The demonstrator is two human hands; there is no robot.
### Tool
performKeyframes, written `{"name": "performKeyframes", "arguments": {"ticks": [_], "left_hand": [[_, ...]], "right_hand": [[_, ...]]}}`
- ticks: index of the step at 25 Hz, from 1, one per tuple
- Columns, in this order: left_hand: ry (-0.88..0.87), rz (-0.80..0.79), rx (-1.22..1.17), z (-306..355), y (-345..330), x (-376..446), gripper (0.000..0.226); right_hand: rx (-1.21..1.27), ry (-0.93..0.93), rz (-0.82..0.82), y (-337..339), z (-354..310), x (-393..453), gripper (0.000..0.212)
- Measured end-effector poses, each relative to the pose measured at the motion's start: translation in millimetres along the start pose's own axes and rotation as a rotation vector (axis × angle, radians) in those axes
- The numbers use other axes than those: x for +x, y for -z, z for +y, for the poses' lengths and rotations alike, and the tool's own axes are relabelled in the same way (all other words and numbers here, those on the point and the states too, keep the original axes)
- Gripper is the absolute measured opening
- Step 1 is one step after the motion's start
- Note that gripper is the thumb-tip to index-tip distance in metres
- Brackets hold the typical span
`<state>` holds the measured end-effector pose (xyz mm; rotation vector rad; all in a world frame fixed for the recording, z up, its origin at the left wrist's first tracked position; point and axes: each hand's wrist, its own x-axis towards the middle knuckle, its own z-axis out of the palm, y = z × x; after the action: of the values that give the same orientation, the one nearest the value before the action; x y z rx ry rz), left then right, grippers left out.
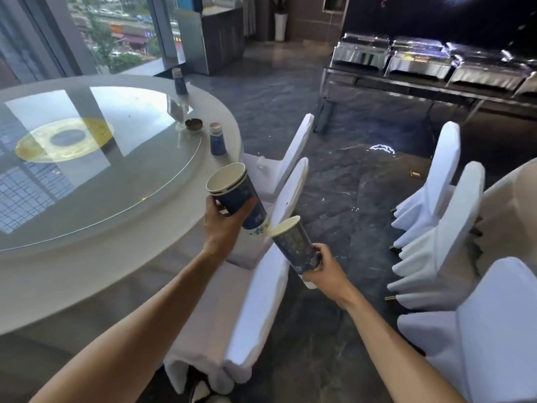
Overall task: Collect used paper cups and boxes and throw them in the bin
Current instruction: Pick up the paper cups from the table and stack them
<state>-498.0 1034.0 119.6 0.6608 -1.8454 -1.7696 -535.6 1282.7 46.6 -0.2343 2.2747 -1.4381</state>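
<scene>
1. Both hands were closed on cups: left hand (222, 225) wrapped the body of a nested stack (236, 196), at least two cups by its doubled rim; right hand (325, 267) pinched the base of a single cup (293, 245), its mouth just beside the stack's base.
2. Progress: these cups were collected, not yet binned; stacking looked to be the step in hand. No bin was visible.
3. Remaining: two upside-down cups on the table (116, 242), a near cup (218, 139) at its right edge and a far cup (179, 81) at its far edge.
4. A small flat item (415, 173), possibly a box, lay on the floor, far right.
5. Room: covered chairs (290, 175) crowded the table's right edge; open floor (348, 199) ran between the two chair rows.
</scene>
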Motion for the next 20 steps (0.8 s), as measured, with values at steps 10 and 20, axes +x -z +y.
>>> {"name": "performKeyframes", "arguments": {"ticks": [10, 20], "left_hand": [[0.084, -0.338, 0.046, -34.9, -110.4, -38.0, 0.067], [0.251, -0.366, -0.03, -92.4, -212.0, 41.2, 0.064]], "right_hand": [[0.071, -0.01, -0.011, 54.8, 38.5, -6.7, 0.067], [0.146, -0.08, -0.093, 100.6, 38.8, 124.8, 0.071]]}}
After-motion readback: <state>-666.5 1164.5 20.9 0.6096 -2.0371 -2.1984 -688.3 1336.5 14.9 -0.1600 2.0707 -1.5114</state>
